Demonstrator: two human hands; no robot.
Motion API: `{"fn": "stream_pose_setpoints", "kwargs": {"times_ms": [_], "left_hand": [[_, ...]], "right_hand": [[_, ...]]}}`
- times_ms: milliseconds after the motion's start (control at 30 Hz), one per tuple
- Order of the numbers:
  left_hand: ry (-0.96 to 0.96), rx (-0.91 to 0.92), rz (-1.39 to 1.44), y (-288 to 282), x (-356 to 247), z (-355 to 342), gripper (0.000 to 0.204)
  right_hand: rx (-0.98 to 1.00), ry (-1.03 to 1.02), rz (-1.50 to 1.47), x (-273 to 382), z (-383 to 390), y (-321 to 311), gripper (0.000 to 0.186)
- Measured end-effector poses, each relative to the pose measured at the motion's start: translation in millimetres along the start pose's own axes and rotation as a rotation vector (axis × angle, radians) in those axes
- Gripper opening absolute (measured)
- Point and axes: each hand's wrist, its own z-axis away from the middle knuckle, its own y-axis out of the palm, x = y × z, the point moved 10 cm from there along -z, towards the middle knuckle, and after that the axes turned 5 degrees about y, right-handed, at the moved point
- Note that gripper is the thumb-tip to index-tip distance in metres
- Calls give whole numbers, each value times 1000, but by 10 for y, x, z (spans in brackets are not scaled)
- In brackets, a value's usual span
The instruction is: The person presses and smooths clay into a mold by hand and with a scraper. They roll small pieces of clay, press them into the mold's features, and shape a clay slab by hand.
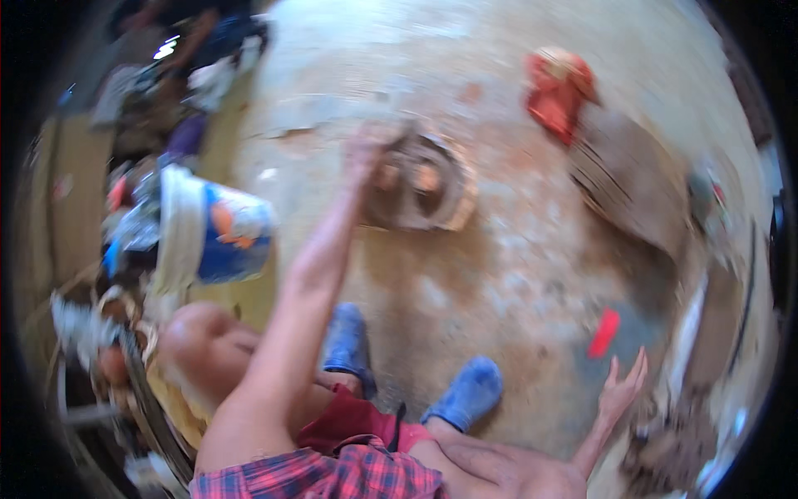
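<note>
On the floor ahead stands a round, brown, clay-like piece point(450, 195) with a tan outer edge at its right. Two orange-brown lumps point(426, 178) show inside it. My left arm reaches out to it, and my left hand point(364, 150) is at its upper left edge, apparently touching. Motion smears those fingers, so their grip is unclear. Out to the lower right, my right hand point(623, 389) holds nothing, its fingers spread. A small red flat piece point(604, 333) lies on the floor close to that hand.
A white and blue bucket point(236, 233) is left of my left arm, among clutter. A red bag point(561, 93) lies at the far right beside a large brown slab point(629, 176). Dark brown lumps point(675, 445) sit at the lower right. My blue shoes point(467, 391) are on the floor.
</note>
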Motion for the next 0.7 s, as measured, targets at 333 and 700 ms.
{"fn": "stream_pose_setpoints", "kwargs": {"times_ms": [333, 700], "left_hand": [[-241, -494, 1063, -1077, -1785, 760, 45], [-232, -88, 1625, -686, -3488, -446, 96]], "right_hand": [[-131, -335, 167, 706, 99, 389, 45], [-361, -117, -227, 627, -1672, 642, 37]]}}
